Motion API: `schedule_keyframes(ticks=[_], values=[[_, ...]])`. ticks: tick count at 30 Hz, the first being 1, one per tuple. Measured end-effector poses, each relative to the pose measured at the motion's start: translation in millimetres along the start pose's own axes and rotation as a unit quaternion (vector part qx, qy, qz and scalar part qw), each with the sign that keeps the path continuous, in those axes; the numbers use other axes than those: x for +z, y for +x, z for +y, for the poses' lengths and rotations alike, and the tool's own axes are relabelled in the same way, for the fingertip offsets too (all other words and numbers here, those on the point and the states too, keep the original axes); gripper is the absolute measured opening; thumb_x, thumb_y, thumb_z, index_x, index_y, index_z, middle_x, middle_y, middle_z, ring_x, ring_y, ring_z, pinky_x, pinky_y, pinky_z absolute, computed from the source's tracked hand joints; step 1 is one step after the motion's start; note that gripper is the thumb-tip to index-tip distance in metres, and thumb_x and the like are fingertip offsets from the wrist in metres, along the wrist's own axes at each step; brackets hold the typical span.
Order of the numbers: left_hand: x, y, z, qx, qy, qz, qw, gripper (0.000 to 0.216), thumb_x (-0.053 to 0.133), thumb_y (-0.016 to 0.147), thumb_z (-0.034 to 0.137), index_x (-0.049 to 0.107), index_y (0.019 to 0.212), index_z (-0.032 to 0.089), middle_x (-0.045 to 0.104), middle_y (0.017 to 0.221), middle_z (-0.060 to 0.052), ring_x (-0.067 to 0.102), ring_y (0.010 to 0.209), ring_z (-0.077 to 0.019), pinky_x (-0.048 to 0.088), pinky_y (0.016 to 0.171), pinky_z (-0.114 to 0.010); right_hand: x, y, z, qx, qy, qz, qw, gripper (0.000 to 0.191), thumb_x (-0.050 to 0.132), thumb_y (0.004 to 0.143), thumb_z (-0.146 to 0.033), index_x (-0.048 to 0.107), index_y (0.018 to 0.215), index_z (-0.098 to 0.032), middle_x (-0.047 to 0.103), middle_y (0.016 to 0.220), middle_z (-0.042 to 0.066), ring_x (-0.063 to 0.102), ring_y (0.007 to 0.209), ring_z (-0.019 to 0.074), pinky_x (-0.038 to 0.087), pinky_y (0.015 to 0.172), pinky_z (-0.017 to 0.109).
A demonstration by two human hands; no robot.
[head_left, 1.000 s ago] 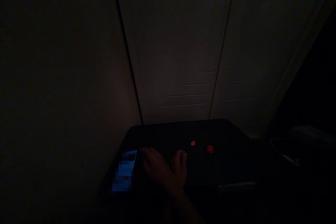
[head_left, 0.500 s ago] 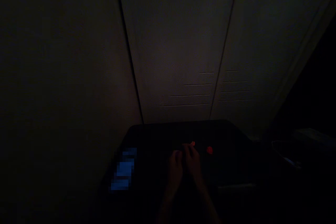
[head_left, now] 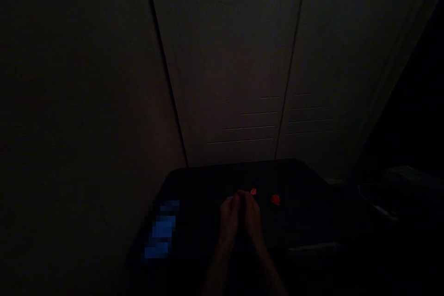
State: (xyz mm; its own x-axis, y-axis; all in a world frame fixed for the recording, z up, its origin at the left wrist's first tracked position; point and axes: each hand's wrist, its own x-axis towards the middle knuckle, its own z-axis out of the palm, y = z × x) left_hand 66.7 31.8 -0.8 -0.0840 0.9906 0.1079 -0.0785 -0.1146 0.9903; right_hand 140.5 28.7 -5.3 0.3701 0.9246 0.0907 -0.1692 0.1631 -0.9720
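The view is very dark. Over the dark table my left hand (head_left: 229, 212) and my right hand (head_left: 250, 210) are brought together, their fingertips meeting. Both have curled, closed fingers, and whatever lies between them is hidden. Just past my right fingertips is a small orange-red piece (head_left: 253, 191), whose kind I cannot make out. A larger red lump (head_left: 275, 200) rests on the tabletop to the right of my right hand.
The dark table (head_left: 208, 178) with rounded corners stands against pale panels (head_left: 225, 55). A blurred, glowing blue screen (head_left: 163, 229) lies at its left side. Off to the right are a thin pale cable (head_left: 369, 199) and a dim box-like shape (head_left: 405, 175).
My hands have drawn closer together, fingertips now touching. More of the small orange-red piece shows beside my right fingers. The whole view has shifted slightly.
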Motion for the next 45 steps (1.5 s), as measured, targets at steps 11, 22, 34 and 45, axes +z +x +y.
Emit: schedule_keyframes(ticks=[11, 22, 34, 45], values=[[-4, -9, -9, 0.005, -0.025, 0.064, 0.998, 0.051, 0.074, 0.074, 0.054, 0.071, 0.105, 0.013, 0.076, 0.105, -0.014, 0.071, 0.099, -0.0269, 0.054, 0.089, -0.035, 1, -1, -3, -0.010, -0.004, -0.016, 1.000, 0.049, 0.052, 0.087, -0.060, 0.077, 0.095, -0.018, 0.078, 0.100, 0.010, 0.071, 0.098, 0.0258, 0.055, 0.086, 0.033], [-6, -12, -6, 0.030, 0.056, -0.002, 0.998, 0.049, 0.066, 0.079, 0.059, 0.074, 0.091, 0.012, 0.076, 0.085, -0.009, 0.070, 0.082, -0.0253, 0.053, 0.072, -0.031, 0, 1, 1, 0.013, 0.017, -0.019, 1.000, 0.057, 0.054, 0.083, -0.070, 0.076, 0.090, -0.018, 0.078, 0.096, 0.011, 0.072, 0.093, 0.0280, 0.056, 0.082, 0.036], [-39, -5, -6, -0.007, 0.063, -0.041, 0.997, 0.048, 0.074, 0.071, 0.058, 0.075, 0.089, 0.013, 0.076, 0.087, -0.010, 0.070, 0.083, -0.0259, 0.053, 0.074, -0.032, -2, 1, 2, -0.017, 0.002, -0.075, 0.997, 0.045, 0.070, 0.076, -0.060, 0.077, 0.087, -0.017, 0.078, 0.093, 0.011, 0.072, 0.091, 0.0286, 0.056, 0.081, 0.037], [-41, -18, -1, 0.025, 0.028, 0.005, 0.999, 0.052, 0.070, 0.079, 0.057, 0.071, 0.110, 0.015, 0.074, 0.112, -0.014, 0.068, 0.106, -0.0282, 0.052, 0.094, -0.036, -7, -8, -5, -0.080, -0.051, -0.131, 0.987, 0.028, 0.067, 0.086, -0.046, 0.077, 0.093, -0.020, 0.076, 0.095, 0.009, 0.071, 0.094, 0.0279, 0.054, 0.087, 0.038]])
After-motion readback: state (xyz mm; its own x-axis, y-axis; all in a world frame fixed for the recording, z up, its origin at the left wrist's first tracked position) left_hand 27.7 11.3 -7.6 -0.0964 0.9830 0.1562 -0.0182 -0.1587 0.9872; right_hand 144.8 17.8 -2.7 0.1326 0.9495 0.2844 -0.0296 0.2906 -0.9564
